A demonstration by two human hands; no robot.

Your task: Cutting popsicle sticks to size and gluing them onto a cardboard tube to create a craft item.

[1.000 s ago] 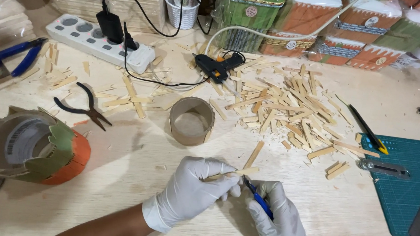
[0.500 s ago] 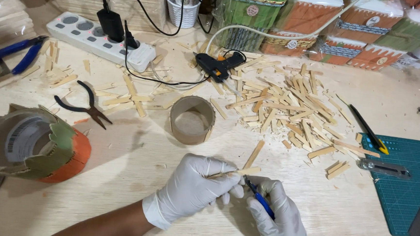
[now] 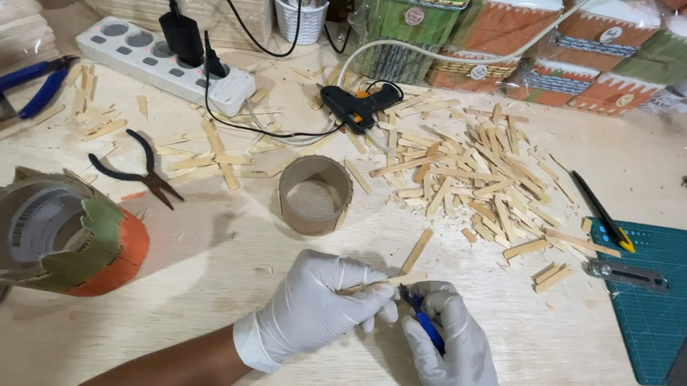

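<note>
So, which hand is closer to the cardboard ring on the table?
Left. The left hand lies just below the cardboard ring, holding a thin wooden stick. The right hand is lower and further right, gripping a blue-handled cutter.

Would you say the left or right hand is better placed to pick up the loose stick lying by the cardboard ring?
Probably left: the left hand pinches only a thin stick just below the loose stick, while the right hand grips blue-handled cutters.

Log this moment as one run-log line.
left hand: holds wooden stick | right hand: grips blue-handled cutter at stick | cardboard ring: just beyond
</note>
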